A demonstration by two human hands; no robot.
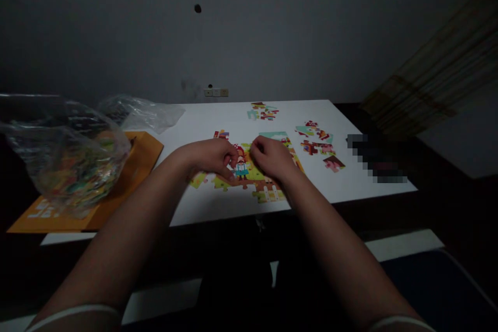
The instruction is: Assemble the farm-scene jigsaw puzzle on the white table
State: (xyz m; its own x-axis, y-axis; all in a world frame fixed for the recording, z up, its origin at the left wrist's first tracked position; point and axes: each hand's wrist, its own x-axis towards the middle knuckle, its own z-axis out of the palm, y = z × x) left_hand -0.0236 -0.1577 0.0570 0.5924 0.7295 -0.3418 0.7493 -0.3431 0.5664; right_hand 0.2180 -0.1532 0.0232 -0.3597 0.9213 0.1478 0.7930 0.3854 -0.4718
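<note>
A partly joined jigsaw puzzle lies on the white table, with a farmer-like figure in a red hat and blue clothing near its middle. My left hand is curled at the left edge of the figure, thumb and fingers closed about a puzzle piece there, most of it covered. On the right part of the puzzle rests my right hand, its fingers bent inward and pressed together. What lies under those fingertips is hidden. Several loose pieces sit just beyond my left hand.
More loose pieces lie at the back and right of the table. At left, a clear plastic bag of pieces rests on an orange box. A dark blurred object is near the right edge.
</note>
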